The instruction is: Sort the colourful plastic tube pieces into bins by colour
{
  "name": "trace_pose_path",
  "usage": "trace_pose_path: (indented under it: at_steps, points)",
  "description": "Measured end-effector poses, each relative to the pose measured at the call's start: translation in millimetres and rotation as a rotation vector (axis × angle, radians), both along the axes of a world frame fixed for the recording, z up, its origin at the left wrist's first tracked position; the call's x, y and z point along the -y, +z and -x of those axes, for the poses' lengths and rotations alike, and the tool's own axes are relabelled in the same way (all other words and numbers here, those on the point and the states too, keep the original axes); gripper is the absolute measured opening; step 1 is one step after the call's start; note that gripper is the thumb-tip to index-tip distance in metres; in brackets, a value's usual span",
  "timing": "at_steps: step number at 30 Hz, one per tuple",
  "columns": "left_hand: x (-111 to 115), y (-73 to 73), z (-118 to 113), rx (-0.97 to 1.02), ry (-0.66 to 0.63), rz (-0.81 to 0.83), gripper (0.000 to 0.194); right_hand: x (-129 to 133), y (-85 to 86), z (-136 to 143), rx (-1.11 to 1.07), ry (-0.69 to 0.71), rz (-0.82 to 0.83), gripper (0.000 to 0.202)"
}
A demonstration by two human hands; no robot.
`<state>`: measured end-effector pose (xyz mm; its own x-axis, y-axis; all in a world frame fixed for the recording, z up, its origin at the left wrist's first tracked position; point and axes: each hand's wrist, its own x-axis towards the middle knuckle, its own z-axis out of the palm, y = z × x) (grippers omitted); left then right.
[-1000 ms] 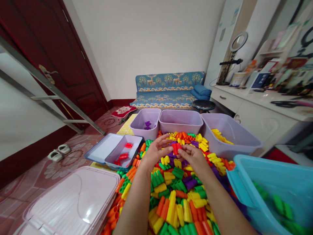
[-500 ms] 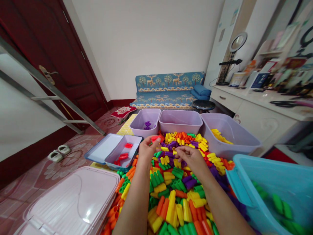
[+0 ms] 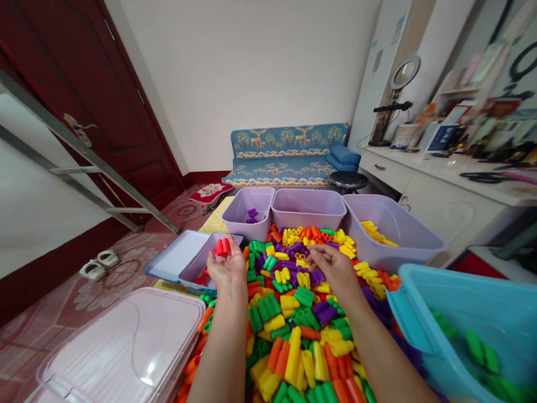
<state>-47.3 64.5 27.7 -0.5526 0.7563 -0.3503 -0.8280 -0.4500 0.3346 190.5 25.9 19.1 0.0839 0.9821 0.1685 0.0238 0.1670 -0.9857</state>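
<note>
My left hand [image 3: 229,270] is turned palm up over the near side of a small lilac box [image 3: 193,260] with a blue rim. Its thumb and fingers are around a joined pair of red plastic tubes [image 3: 222,246]. More red tubes [image 3: 203,277] lie inside that box, partly behind the hand. My right hand [image 3: 333,271] hovers above the middle of the pile, fingers loosely bent and apart, and I see nothing in them. Near its fingertips lie yellow tubes [image 3: 301,258] and purple tubes [image 3: 318,277]. Green tubes [image 3: 304,295] lie closer to me.
Three lilac bins line the back: the left bin [image 3: 247,224] holds purple pieces, beside a middle bin [image 3: 309,211], and the right bin [image 3: 403,246] holds yellow ones. A turquoise bin [image 3: 419,324] with green pieces stands right. Clear lids [image 3: 121,341] are stacked at left.
My left hand has moved left with the red tubes, from over the pile to the small lilac box, and turned palm up. My right hand has shifted only slightly.
</note>
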Motion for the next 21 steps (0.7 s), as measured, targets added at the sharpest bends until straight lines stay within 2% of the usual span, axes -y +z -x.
trace_pose_path:
  at_steps: [5, 8, 10, 12, 15, 17, 19, 21]
  points:
    - [3, -2.3, -1, -0.112, -0.057, -0.039, 0.044, 0, 0.3, -1, -0.012, -0.010, -0.003, 0.033]
    - [5, -0.5, -5, -0.141, -0.073, -0.010, 0.040, 0, 0.2, -1, -0.012, -0.018, -0.004, 0.032]
    - [5, 0.5, -10, -0.276, -0.115, 0.029, 0.036, -1, -0.3, -1, -0.012, -0.027, 0.000, 0.031]
    - [5, -0.2, -17, -0.590, -0.153, 0.075, 0.033, -1, -1.1, -1, -0.010, -0.029, 0.002, 0.030]
    - [6, -4.9, -27, -1.300, -0.182, 0.186, 0.031, -2, -1.9, -2, 0.000, -0.027, -0.005, 0.029]
    - [8, -9.6, -32, -1.755, -0.183, 0.320, 0.031, -2, -1.8, -2, 0.007, -0.023, -0.011, 0.029]
    - [10, -14.6, -35, -2.049, -0.191, 0.487, 0.036, -2, -1.3, -2, 0.007, -0.021, -0.014, 0.029]
    - [12, -18.7, -38, -2.187, -0.233, 0.629, 0.042, -2, -1.0, -2, 0.002, -0.021, -0.012, 0.029]
